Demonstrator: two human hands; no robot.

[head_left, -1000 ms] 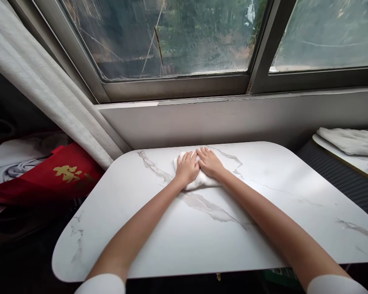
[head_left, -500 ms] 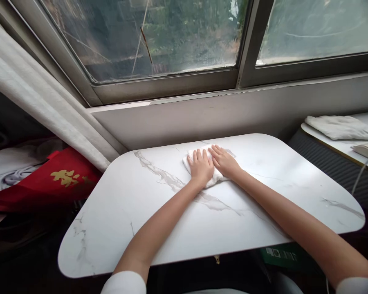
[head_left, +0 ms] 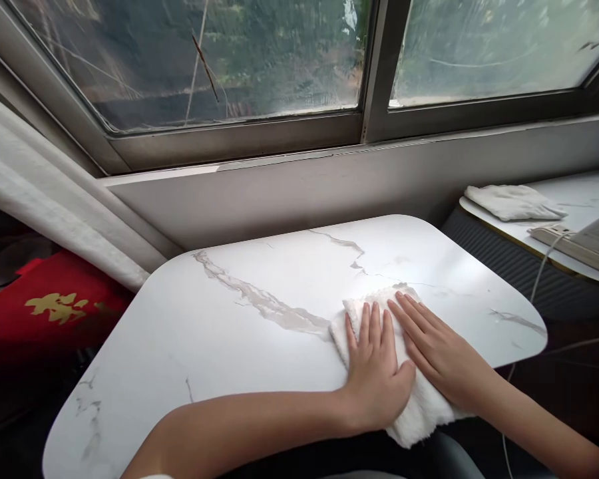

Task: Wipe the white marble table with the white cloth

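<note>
A folded white cloth [head_left: 424, 406] lies on the white marble-patterned tabletop [head_left: 239, 346], its lower part hanging over the front edge. My left hand [head_left: 379, 379] presses down on it, with fingers spread and stretched forward. Beside it, my right hand [head_left: 442, 352] rests on the cloth's right side, its fingers straight and flat. Both palms face down, and neither hand is wrapped around the cloth. The two hands are close together near the table's front edge.
A window [head_left: 219, 60] and its sill run behind the table. To the left are a light curtain [head_left: 54, 179] and a red bag [head_left: 54, 313] with gold lettering. Another white cloth [head_left: 514, 201] and a corded power strip [head_left: 554, 236] lie on a second table at right.
Both hands have slid the cloth from the table's far middle back toward me and rightward, to the front edge. The camera view has shifted somewhat to the right.
</note>
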